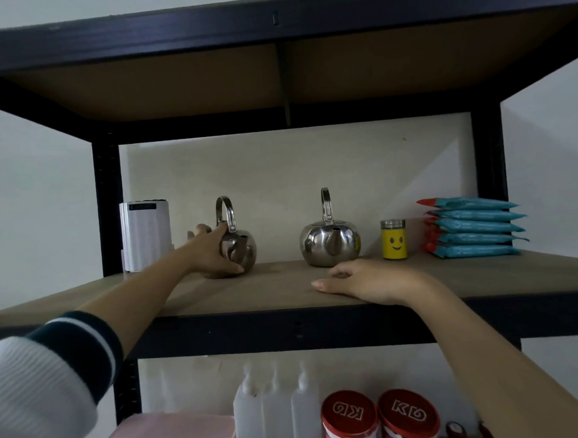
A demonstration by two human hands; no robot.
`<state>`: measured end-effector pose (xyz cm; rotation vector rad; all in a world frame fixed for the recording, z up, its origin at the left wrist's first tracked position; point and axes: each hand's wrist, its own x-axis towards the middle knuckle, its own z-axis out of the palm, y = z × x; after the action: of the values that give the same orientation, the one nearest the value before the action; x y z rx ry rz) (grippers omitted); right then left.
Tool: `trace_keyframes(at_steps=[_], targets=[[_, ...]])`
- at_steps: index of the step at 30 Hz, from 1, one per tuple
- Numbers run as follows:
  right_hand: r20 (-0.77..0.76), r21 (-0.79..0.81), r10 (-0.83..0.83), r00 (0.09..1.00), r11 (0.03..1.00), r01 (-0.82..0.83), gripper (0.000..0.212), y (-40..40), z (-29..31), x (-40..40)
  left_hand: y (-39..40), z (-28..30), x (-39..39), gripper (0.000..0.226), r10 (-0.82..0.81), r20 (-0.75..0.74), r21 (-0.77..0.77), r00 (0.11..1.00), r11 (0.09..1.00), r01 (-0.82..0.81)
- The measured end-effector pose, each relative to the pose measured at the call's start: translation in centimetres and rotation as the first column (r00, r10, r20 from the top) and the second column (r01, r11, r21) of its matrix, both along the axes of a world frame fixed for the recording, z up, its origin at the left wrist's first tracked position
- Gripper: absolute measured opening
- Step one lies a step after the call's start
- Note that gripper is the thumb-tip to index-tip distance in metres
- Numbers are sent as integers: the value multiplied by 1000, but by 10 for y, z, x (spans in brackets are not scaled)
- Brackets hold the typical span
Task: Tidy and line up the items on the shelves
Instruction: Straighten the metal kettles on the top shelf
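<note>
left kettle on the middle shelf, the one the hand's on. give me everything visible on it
The left kettle is a round, apple-shaped pot in shiny, mirror-like metal, probably steel. It stands upright on the wooden shelf board, between a white cylinder and a second kettle. Its metal loop handle stands up, turned partly edge-on. A short spout faces roughly toward the camera. The left hand cups its left side, thumb along the base and fingers round the back. The lid is mostly hidden.

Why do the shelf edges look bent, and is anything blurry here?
Head view: the wide lens bows the shelf frame; light is dim, with reflections on both kettles; the striped sleeve and bottles below look soft.
</note>
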<state>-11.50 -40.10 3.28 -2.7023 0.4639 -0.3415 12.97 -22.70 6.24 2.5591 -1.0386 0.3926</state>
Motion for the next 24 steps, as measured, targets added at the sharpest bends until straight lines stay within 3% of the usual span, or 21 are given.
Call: trace_keyframes(at_steps=[3, 5, 9, 15, 20, 24], targets=[[0, 0, 1, 1000, 1000, -1, 69, 0, 1, 0, 1, 4, 9, 111, -203, -109, -12, 973, 979, 203], [-1, 0, -1, 1000, 1000, 1, 69, -1, 1, 0, -3, 3, 11, 116, -258, -130, -43, 957, 966, 255], [-7, -9, 0, 1000, 1000, 0, 68, -1, 1, 0, -10, -3, 11, 126, -217, -96, -109, 971, 972, 207], [-10, -7, 6, 1000, 1000, -6, 65, -2, 0, 2, -23, -1, 20, 120, -179, -32, -61, 983, 982, 177], [-4, -4, 17, 1000, 1000, -17, 66, -3, 0, 1, -39, 12, 4, 100, -271, -195, -47, 943, 963, 267], [-13, -15, 23, 1000, 1000, -23, 66, -3, 0, 1, -48, 14, 0, 109, -278, -253, -86, 927, 961, 264]])
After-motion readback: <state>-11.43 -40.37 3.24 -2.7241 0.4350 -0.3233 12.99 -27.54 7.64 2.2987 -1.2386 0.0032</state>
